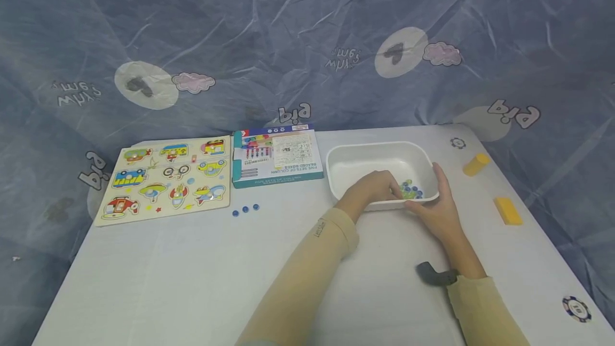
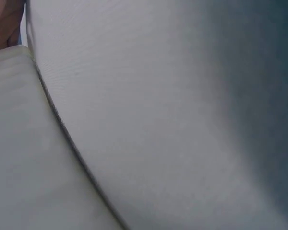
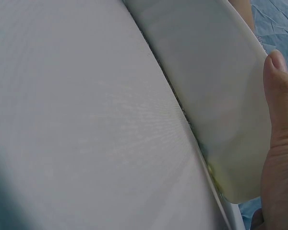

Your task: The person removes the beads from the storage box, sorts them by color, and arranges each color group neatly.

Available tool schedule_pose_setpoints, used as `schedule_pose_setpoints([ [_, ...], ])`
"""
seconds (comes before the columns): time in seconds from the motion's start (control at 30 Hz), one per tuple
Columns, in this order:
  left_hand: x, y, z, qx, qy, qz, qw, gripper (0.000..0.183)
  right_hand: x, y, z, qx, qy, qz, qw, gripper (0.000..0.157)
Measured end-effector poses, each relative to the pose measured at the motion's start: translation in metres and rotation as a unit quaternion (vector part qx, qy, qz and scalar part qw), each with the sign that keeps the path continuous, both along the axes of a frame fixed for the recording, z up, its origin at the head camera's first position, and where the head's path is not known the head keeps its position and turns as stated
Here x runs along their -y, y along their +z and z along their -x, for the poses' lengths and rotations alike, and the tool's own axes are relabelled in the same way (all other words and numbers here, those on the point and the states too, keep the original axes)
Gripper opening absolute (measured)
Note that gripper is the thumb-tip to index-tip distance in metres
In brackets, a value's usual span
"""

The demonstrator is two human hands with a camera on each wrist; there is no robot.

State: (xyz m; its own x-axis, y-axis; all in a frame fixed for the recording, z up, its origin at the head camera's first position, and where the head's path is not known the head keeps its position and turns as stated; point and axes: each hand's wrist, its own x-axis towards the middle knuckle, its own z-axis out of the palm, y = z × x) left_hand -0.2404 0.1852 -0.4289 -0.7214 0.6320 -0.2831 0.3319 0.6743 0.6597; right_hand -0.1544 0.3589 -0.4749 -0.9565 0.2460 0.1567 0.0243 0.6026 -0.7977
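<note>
A white plastic basin point(image 1: 355, 162) stands on the table, with several small blue and yellow-green beads point(image 1: 412, 191) gathered in its near right corner. My left hand point(image 1: 375, 187) reaches over the near rim into it, fingers bent down beside the beads; the fingertips are hidden, so a bead in them cannot be made out. My right hand point(image 1: 439, 211) grips the right near corner, thumb at the near rim and fingers along the right side. In the right wrist view the thumb point(image 3: 281, 110) presses the basin's wall point(image 3: 211, 86). The left wrist view shows mostly basin wall point(image 2: 33, 153) and tabletop.
Three blue beads point(image 1: 245, 209) lie in a row left of the basin. Behind them are a peg puzzle board point(image 1: 163, 180) and a flat toy box point(image 1: 278, 156). A yellow cylinder point(image 1: 475, 165) and a yellow block point(image 1: 508, 211) are on the right. Patterned cloth point(image 1: 269, 31) hangs behind.
</note>
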Motion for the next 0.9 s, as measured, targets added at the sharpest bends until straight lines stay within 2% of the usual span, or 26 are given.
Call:
schedule_pose_setpoints([
  [0.33,0.001,0.001,0.002,-0.009,0.002,-0.040,0.9992,0.017,0.001,-0.001,0.001,0.002,0.007,0.003,1.000,0.116],
  [0.5,-0.001,0.004,0.004,-0.048,0.009,-0.092,0.9946,0.029,-0.001,-0.002,0.002,-0.006,0.024,0.011,1.000,0.115],
  [0.73,0.011,0.023,0.001,-0.103,0.034,-0.126,0.9861,0.032,-0.001,-0.002,0.001,-0.003,0.016,0.001,1.000,0.114],
  [0.9,0.041,0.039,-0.007,-0.095,0.046,-0.170,0.9797,0.033,-0.002,-0.001,0.001,0.004,0.010,-0.004,1.000,0.116],
])
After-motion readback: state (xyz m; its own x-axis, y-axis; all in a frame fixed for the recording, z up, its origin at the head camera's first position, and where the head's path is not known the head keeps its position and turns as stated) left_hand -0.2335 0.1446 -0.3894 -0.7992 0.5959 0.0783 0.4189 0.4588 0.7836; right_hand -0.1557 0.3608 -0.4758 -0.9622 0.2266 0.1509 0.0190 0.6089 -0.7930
